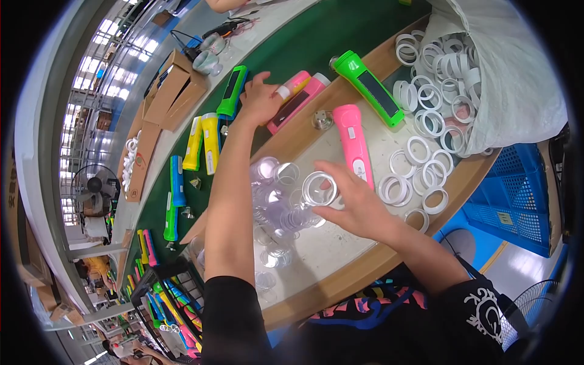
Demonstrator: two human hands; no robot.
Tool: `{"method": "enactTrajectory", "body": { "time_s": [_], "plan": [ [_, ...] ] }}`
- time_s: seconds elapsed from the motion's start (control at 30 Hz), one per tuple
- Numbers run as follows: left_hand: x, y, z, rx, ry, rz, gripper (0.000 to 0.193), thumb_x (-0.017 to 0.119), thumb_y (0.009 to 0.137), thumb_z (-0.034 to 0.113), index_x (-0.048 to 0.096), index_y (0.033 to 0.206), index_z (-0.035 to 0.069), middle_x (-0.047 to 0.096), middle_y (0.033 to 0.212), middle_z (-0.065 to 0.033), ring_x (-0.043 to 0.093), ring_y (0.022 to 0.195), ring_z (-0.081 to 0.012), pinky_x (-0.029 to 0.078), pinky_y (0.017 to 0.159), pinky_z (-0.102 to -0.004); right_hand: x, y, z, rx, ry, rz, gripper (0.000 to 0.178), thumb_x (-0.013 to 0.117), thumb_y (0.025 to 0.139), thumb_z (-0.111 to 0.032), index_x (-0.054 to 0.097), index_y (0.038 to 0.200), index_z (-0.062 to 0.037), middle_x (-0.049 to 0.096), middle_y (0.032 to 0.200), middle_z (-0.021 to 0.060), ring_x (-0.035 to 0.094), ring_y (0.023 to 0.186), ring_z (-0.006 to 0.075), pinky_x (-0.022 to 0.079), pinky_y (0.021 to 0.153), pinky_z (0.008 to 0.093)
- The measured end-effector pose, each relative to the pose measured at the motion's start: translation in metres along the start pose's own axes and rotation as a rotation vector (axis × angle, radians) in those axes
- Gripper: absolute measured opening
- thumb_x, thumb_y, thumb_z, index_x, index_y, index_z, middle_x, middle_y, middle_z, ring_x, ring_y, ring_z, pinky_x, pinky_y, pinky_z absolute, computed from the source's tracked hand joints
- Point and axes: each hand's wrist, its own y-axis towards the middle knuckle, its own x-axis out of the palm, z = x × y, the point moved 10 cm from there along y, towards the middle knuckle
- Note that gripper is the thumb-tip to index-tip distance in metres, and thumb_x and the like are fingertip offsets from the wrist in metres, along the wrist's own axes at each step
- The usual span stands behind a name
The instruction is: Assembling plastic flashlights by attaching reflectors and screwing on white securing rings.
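Observation:
My right hand (356,204) pinches a white ring (319,189) between thumb and fingers, above a tray of clear round lenses (277,213). My left hand (260,102) reaches to the far side, its fingers spread beside two pink flashlights (298,103) on the green belt; whether it touches them I cannot tell. A white band shows near its fingertips. Another pink flashlight (351,143) lies in the tray just beyond my right hand. A green flashlight (370,88) rests across the tray's far wooden edge. Loose white rings (418,150) lie to the right.
A white sack (511,79) spills more rings at the right. Along the green belt (292,36) lie yellow flashlights (210,143), a green one (231,91) and blue ones. A cardboard box (176,91) stands beyond. A blue crate (511,201) is at the right.

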Motion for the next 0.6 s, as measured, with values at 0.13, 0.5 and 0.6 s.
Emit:
{"method": "enactTrajectory", "body": {
  "time_s": [0.13, 0.5, 0.6],
  "plan": [
    [0.03, 0.005, 0.01, 0.104, -0.542, -0.379, 0.022, 0.062, 0.082, 0.013, 0.066, 0.103, 0.013, 0.058, 0.109, -0.0165, 0.057, 0.1, -0.0319, 0.046, 0.087, -0.035, -0.007, 0.002, 0.004, -0.013, -0.016, 0.031, 0.069, 0.074, 0.073, -0.012, 0.037, 0.131, -0.0035, 0.05, 0.115, 0.0142, 0.056, 0.093, 0.0245, 0.046, 0.079, 0.0346],
    [-0.132, -0.065, 0.018, -0.346, -1.279, 0.132, 0.065, 0.059, 0.084, 0.002, 0.028, 0.14, 0.013, 0.054, 0.113, -0.0134, 0.055, 0.1, -0.0191, 0.047, 0.084, -0.0318, -0.012, 0.004, 0.009, 0.071, 0.089, 0.088, 0.074, 0.075, 0.07, -0.011, 0.034, 0.131, -0.0036, 0.05, 0.115, 0.0173, 0.059, 0.092, 0.0265, 0.05, 0.073, 0.0371],
    [-0.153, -0.084, 0.053, -0.252, -1.489, 0.189, 0.066, 0.06, 0.084, 0.003, 0.026, 0.141, 0.009, 0.053, 0.119, -0.0141, 0.055, 0.106, -0.0216, 0.047, 0.088, -0.0343, -0.007, 0.002, 0.011, 0.104, 0.177, 0.055, 0.075, 0.074, 0.07, -0.01, 0.033, 0.132, -0.0034, 0.05, 0.118, 0.0189, 0.058, 0.099, 0.0299, 0.049, 0.08, 0.0374]
  ]
}}
